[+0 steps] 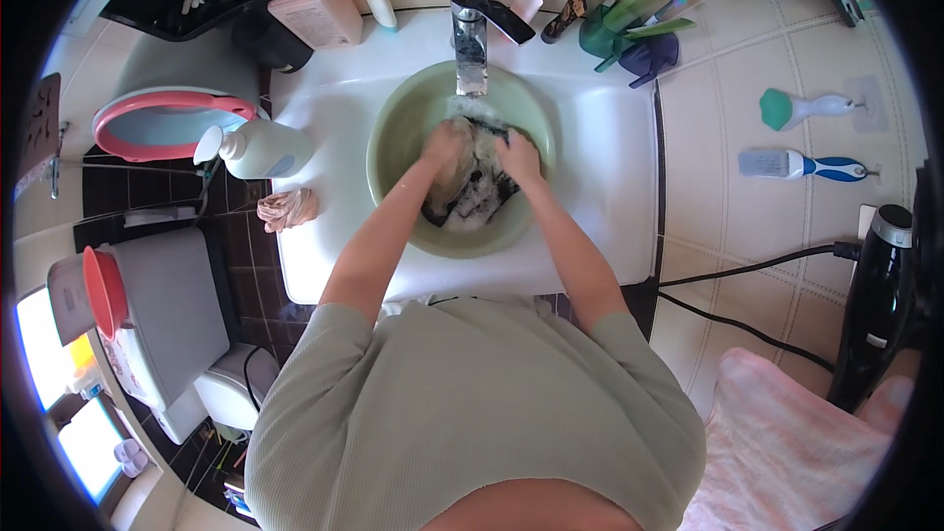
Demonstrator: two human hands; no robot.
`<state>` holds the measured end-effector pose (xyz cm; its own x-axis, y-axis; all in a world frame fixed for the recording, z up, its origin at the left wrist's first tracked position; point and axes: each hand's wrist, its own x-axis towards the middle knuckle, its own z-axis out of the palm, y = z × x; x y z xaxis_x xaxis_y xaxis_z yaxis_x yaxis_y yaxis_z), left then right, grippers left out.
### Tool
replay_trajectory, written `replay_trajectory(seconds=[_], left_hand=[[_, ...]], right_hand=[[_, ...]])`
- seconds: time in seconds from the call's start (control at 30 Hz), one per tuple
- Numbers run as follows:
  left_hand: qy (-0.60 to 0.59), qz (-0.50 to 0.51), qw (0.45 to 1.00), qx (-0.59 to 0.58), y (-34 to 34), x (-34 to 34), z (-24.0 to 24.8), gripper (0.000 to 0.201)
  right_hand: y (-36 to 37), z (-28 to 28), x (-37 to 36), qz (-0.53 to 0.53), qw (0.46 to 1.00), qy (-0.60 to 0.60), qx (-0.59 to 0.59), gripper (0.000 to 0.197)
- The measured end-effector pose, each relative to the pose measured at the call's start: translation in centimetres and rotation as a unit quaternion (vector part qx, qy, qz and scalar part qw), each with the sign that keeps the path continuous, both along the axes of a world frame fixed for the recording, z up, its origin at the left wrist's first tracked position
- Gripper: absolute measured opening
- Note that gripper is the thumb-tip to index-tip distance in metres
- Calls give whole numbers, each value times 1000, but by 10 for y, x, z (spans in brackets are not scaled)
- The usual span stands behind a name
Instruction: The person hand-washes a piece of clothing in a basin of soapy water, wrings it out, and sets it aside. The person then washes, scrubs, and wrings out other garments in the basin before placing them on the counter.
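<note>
Inside a light green round basin [381,206] in the white sink, a wet cloth [480,179], black and pale, lies soaked with suds on it. My left hand [445,145] grips its left part, fingers curled in and partly hidden. On the opposite side, my right hand [518,157] closes around a dark part of the same cloth. Just beyond both hands stands the chrome faucet [471,54], its spout over the basin's far edge. White foam or running water shows below the spout. What kind of cloth it is, I cannot tell.
Left on the sink rim are a pump bottle [265,148] and a crumpled brownish cloth [288,208]. Behind stand a pink box [317,17] and a green cup [598,36] with brushes. Brushes hang on the right wall near a black hair dryer [878,305] and a pink towel [777,442].
</note>
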<state>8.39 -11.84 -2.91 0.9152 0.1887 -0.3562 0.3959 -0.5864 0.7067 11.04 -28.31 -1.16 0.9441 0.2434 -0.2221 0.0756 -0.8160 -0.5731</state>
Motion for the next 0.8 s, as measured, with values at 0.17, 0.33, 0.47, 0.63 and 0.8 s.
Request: replay_trajectory(seconds=[0.17,0.33,0.47,0.63,0.8], left_hand=[[-70,184,955,-223,-2,-1,15,47],[-48,277,896,-345,-25,-12,72,46],[66,219,924,-306,-30,-18,96,52],[12,240,899,-366,-14,-14,67,51],[-14,239,930,-280,-26,-13,52,56]], right_hand=[[18,32,-10,-88,985,-10,151,44],[50,77,-36,-47,958,-166,231,45],[52,84,-25,-168,938,-134,272,40],[62,80,-48,-85,956,-120,252,28],[55,84,-17,-136,968,-21,212,32]])
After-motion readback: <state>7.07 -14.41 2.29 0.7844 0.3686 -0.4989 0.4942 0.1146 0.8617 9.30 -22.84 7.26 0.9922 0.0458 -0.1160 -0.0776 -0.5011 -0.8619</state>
